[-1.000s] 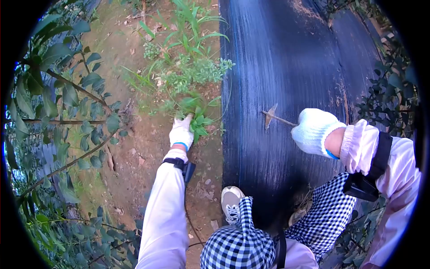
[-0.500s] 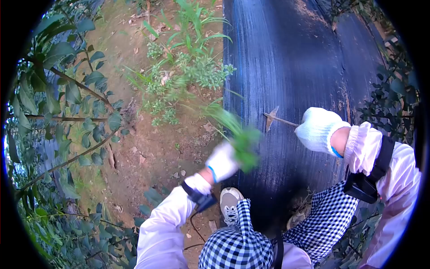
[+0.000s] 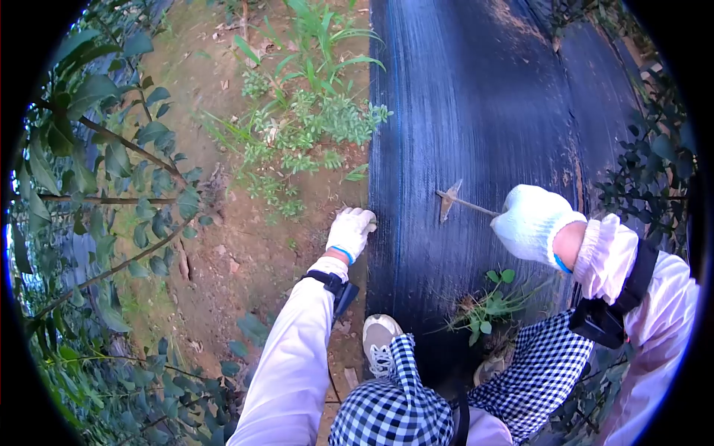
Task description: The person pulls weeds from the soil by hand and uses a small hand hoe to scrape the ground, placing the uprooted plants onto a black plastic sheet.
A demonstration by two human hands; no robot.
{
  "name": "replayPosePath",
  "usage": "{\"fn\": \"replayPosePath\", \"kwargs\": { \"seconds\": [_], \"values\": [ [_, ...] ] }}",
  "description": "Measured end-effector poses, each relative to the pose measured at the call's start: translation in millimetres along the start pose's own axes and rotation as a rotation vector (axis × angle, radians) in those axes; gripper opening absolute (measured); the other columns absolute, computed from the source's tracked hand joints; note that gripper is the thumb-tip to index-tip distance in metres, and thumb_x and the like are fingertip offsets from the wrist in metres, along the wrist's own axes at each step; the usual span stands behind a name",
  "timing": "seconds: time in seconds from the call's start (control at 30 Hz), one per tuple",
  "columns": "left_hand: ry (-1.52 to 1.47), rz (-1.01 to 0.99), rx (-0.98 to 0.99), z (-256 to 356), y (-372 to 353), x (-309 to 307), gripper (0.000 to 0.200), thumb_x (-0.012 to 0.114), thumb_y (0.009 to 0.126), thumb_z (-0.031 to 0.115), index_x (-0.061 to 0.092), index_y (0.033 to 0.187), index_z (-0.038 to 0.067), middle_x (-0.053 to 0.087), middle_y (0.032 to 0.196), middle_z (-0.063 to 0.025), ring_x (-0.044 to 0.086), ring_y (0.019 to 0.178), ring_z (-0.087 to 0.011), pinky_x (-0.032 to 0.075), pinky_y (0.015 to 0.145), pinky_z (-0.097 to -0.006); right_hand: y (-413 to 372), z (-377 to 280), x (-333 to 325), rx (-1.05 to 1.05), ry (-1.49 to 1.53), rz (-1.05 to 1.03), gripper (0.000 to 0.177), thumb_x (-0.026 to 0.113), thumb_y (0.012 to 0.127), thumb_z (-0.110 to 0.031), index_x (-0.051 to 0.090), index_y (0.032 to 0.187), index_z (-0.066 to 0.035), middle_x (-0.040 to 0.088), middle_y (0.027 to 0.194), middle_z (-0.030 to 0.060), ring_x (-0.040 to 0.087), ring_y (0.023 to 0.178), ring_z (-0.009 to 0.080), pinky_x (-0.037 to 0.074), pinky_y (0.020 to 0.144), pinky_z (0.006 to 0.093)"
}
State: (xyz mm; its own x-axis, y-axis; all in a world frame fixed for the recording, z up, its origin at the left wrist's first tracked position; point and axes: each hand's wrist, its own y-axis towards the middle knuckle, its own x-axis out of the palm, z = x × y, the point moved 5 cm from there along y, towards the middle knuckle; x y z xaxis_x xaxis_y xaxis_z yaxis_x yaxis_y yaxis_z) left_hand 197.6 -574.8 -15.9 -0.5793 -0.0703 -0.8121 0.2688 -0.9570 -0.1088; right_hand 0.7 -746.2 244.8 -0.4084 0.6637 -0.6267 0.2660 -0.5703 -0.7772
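Note:
My right hand (image 3: 532, 223), in a white knit glove, is closed around the handle of a small hand hoe (image 3: 476, 207). Its pointed metal head is over the black ground sheet, to the left of my fist. My left hand (image 3: 351, 232), gloved too, is at the sheet's left edge above bare soil. Its fingers are loosely bent and nothing shows in them. Beyond it grow low leafy weeds (image 3: 297, 145) and taller grass (image 3: 323, 44). A bunch of pulled weeds (image 3: 487, 308) lies on the black sheet near my right leg.
The black ground sheet (image 3: 476, 89) runs along the right side of the soil strip (image 3: 216, 275). Leafy branches (image 3: 134, 145) reach in from the left, and more shrubs (image 3: 651, 163) stand at the right. My shoe (image 3: 381, 338) is at the sheet's edge.
My left hand has let go of the bunch of green weeds, which now lies on the sheet near my right leg. The hand has moved slightly left and up. My right hand has barely moved.

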Motion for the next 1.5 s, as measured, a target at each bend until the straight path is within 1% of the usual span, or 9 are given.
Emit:
{"fn": "replayPosePath", "kwargs": {
  "seconds": [0.1,0.2,0.43,0.57,0.73,0.83,1.0,1.33,1.5],
  "values": [
    [-0.430,0.261,-0.307,-13.2,-14.3,-32.1,0.011,0.063,0.083,0.012,0.066,0.092,0.006,0.068,0.093,-0.0141,0.065,0.088,-0.0318,0.051,0.081,-0.0393,-0.5,2.6,-2.9,0.030,0.037,-0.001,0.032,0.060,0.087,-0.027,0.072,0.092,0.002,0.069,0.081,0.0215,0.069,0.081,0.0369,0.054,0.074,0.0422],
    [-0.241,0.461,-0.483,-60.2,-28.3,-60.5,0.016,0.066,0.083,0.014,0.066,0.097,0.007,0.067,0.094,-0.0152,0.065,0.087,-0.0329,0.051,0.081,-0.0401,-5.2,2.7,-6.7,0.016,0.078,0.011,0.032,0.061,0.087,-0.027,0.073,0.093,0.002,0.069,0.079,0.0213,0.069,0.080,0.0369,0.054,0.074,0.0420],
    [0.265,0.162,-0.162,-87.5,13.8,-43.7,0.018,0.072,0.079,0.016,0.063,0.091,0.007,0.065,0.090,-0.0153,0.063,0.082,-0.0339,0.051,0.076,-0.0414,-3.2,1.3,-8.4,0.067,0.035,-0.008,0.032,0.061,0.086,-0.028,0.073,0.095,0.001,0.069,0.079,0.0207,0.069,0.078,0.0360,0.054,0.075,0.0407],
    [-0.319,0.340,-0.424,-102.5,12.8,-47.3,0.011,0.066,0.083,0.013,0.065,0.088,0.003,0.066,0.081,-0.0155,0.063,0.076,-0.0306,0.050,0.073,-0.0355,4.1,11.0,-2.4,0.096,0.083,-0.024,0.032,0.061,0.086,-0.028,0.073,0.097,0.000,0.070,0.083,0.0216,0.070,0.082,0.0350,0.054,0.078,0.0407],
    [-0.001,0.298,-0.108,-58.9,54.3,-49.4,0.018,0.068,0.079,0.018,0.066,0.094,0.007,0.066,0.095,-0.0165,0.063,0.095,-0.0362,0.049,0.085,-0.0434,3.9,10.1,-5.3,0.105,0.079,-0.012,0.033,0.060,0.086,-0.028,0.073,0.095,0.001,0.069,0.079,0.0206,0.070,0.081,0.0349,0.054,0.077,0.0403],
    [0.181,0.099,-0.054,-55.1,69.0,-24.7,0.022,0.070,0.078,0.014,0.066,0.100,0.010,0.065,0.096,-0.0165,0.062,0.085,-0.0374,0.050,0.082,-0.0445,1.1,8.8,-5.5,0.101,0.085,-0.019,0.032,0.060,0.086,-0.027,0.073,0.094,0.001,0.069,0.079,0.0209,0.069,0.081,0.0355,0.054,0.077,0.0403],
    [-0.874,0.395,-0.445,-87.1,28.3,-63.1,0.017,0.063,0.092,0.015,0.059,0.102,0.002,0.062,0.080,-0.0045,0.057,0.062,-0.0116,0.048,0.050,-0.0268,4.7,11.2,-2.6,0.106,0.039,-0.052,0.033,0.060,0.085,-0.027,0.072,0.098,0.002,0.070,0.082,0.0212,0.070,0.082,0.0350,0.054,0.078,0.0398],
    [-0.517,0.456,-1.026,-147.2,-221.1,-62.7,0.040,0.065,0.083,0.011,0.056,0.121,0.003,0.062,0.083,-0.0050,0.061,0.065,-0.0179,0.052,0.059,-0.0331,0.1,6.6,-12.2,0.028,0.143,0.007,0.031,0.064,0.083,-0.020,0.072,0.099,0.004,0.070,0.073,0.0155,0.071,0.068,0.0228,0.055,0.067,0.0334],
    [0.233,0.475,-0.687,-96.5,-193.4,-49.9,0.061,0.078,0.072,0.014,0.055,0.128,0.008,0.061,0.093,-0.0126,0.063,0.082,-0.0288,0.052,0.076,-0.0388,5.6,12.6,-9.1,-0.021,0.106,0.052,0.030,0.064,0.083,-0.019,0.071,0.099,0.005,0.069,0.070,0.0145,0.070,0.067,0.0212,0.054,0.066,0.0324]
  ]
}}
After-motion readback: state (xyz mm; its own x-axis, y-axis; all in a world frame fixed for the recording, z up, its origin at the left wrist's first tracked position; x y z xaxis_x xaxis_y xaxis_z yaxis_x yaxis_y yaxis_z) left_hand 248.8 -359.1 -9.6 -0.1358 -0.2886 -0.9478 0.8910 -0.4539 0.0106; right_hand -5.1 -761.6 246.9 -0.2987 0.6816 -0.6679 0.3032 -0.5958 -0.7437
